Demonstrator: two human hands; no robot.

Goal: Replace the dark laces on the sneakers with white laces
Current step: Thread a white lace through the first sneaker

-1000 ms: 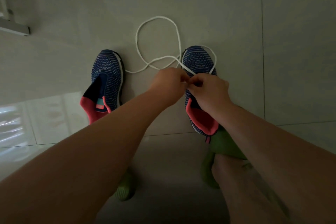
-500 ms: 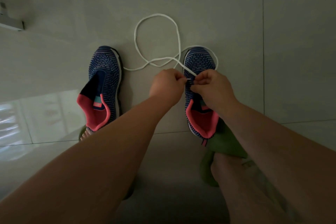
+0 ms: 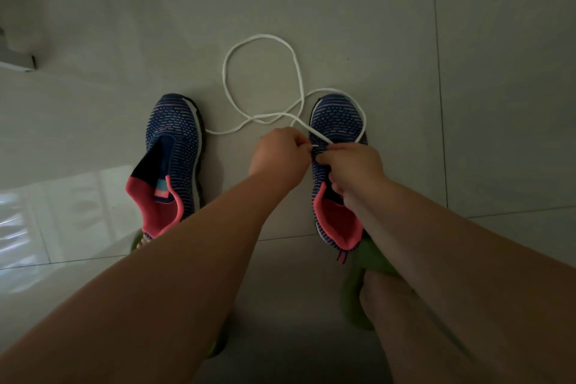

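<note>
Since a moment ago the two hands have crept a little further up the right sneaker (image 3: 338, 150), toward its toe, and the free lace end now pokes out between them as a short white tip. The left hand (image 3: 279, 154) is curled, its fingers pinched together on the white lace (image 3: 232, 72) just at the shoe's inner edge. The right hand (image 3: 352, 165) sits over the throat of the shoe, fingers bent down onto the upper; it seems to be steadying an eyelet, though whether it also grips the lace I cannot tell from here.

The rest of the lace lies slack on the floor (image 3: 467, 40) in a wide loop beyond the toes, one strand trailing toward the left sneaker (image 3: 174, 146) and another curving round the right toe cap. That slack looks deliberate, so the end can be fed without dragging.

The left sneaker stands just beside, tongue open, with no lace in it. No dark laces are in view. Green slippers (image 3: 358, 290) show under the person's legs.
</note>
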